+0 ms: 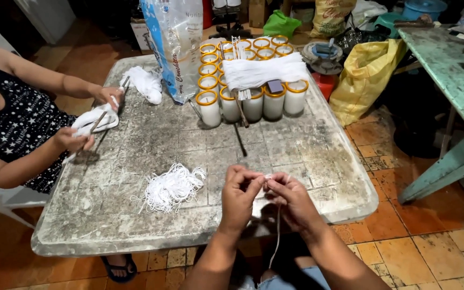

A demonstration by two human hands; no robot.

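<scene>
Co-worker at far left in a dark star-print top, one hand [104, 95] resting on a wad of white string [95, 121], the other hand [70, 139] closed on a thin stick [93, 128] laid across that wad. Further right on the grey, stained bench [135, 215], a second white bundle [145, 83] beside a tall clear plastic bag with blue print [174, 45]. Nearer the front edge, a loose heap of cut white wicks [170, 188], just left of the wearer's hands and apart from them. Left hand [240, 196] curled shut, fingertips pinched on a thin white wick [277, 231]; right hand [291, 198] closed likewise, pinching the same wick just beside the left, thumbs nearly touching. Wick hanging down from the pinch past the bench edge, over the lap. Behind the hands, at mid-bench, a dark rod [241, 140] lying lengthwise, and beyond it a cluster of glass candle jars with yellow rims [253, 102], filled white, with a hank of white string [264, 70] draped over their tops. Right of the bench, a yellow sack [363, 78] on the tiled floor [404, 247], then a worn green table [452, 70] at far right.
</scene>
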